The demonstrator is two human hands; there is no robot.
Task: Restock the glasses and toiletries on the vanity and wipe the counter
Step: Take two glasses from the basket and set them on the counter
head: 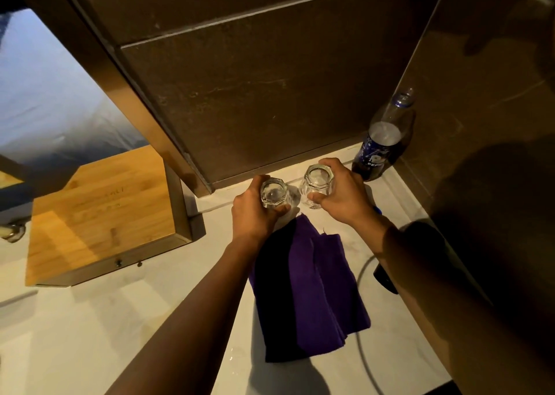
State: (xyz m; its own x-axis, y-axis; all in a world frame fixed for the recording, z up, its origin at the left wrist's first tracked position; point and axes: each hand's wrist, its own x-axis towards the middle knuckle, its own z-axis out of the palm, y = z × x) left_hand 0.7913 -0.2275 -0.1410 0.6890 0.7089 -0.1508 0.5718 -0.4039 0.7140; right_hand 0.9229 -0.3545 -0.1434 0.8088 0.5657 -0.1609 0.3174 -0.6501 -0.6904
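Nearest, a purple cloth (312,292) is spread on the white table (90,334). Beyond it, each glass is held upright, its long axis vertical. The left glass (272,196) is enclosed by the left hand (255,214), the right glass (317,184) by the right hand (342,193); fingers (329,164) are closed around the walls. The glasses are just beside each other, near the back wall (255,109). Whether they touch the table cannot be told.

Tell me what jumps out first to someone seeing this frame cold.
Two faceted glasses, side by side near the back wall: the left glass in the left hand, the right glass in the right hand, each held in a closed grip. Next, the purple cloth folded on the pale counter just below the hands. A cola bottle stands in the back right corner, and a wooden box sits at left.
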